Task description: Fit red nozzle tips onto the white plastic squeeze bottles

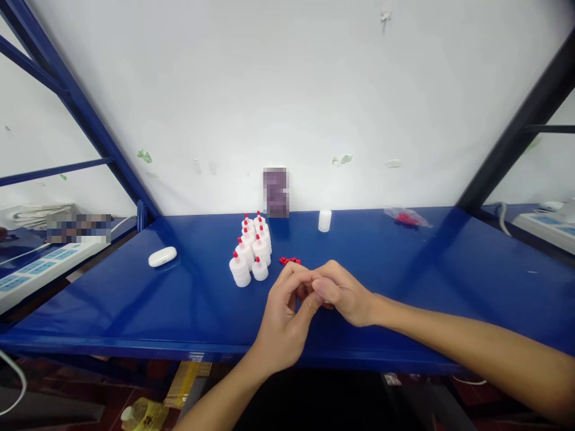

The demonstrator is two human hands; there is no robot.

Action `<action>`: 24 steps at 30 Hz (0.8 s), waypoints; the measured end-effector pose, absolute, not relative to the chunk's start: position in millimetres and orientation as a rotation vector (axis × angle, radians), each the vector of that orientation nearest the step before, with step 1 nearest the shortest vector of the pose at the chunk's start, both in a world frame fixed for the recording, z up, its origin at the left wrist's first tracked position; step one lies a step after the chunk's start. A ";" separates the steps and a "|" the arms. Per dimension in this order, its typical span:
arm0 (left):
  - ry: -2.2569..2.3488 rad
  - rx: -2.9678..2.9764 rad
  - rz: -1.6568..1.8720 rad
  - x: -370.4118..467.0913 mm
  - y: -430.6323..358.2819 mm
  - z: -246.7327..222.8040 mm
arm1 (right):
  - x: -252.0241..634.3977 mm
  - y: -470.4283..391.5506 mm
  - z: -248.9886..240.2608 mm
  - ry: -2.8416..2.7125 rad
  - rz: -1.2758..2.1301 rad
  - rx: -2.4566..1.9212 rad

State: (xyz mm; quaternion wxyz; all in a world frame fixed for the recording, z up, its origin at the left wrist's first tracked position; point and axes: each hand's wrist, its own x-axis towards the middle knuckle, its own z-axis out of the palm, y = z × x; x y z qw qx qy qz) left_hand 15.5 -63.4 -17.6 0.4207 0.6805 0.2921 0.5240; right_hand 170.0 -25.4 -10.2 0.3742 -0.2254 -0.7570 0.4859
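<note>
My left hand point(287, 311) and my right hand point(344, 293) meet above the front of the blue table, fingertips pressed together. Both are closed in a pinch, and whatever lies between the fingers is hidden. Just beyond them is a small pile of red caps point(290, 261). To the left stand several white squeeze bottles point(240, 270) with red tips, upright in two rows. A shorter white bottle point(259, 270) with a red tip is at the front of the right row.
A white cylinder point(324, 221) stands near the wall. Farther right lies a clear plastic bag point(408, 218) with red pieces inside. A white oval case point(162, 257) rests on the left of the blue table point(135, 305). A blurred purple box point(276, 193) leans by the wall.
</note>
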 end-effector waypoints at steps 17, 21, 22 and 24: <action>1.712 2.436 1.674 -56.1 -27.7 17.6 | 175.4 -8.3 -15.3 -1.899 1.136 -0.679; 1.814 2.449 1.463 -57.5 -21.1 9.0 | 176.0 -7.5 -15.3 -1.898 1.140 -0.691; 1.835 2.441 1.435 -57.9 -19.7 6.8 | 176.2 -7.6 -15.4 -1.894 1.147 -0.698; 1.864 2.427 1.421 -59.2 -16.9 3.1 | 176.7 -7.7 -15.6 -1.887 1.155 -0.708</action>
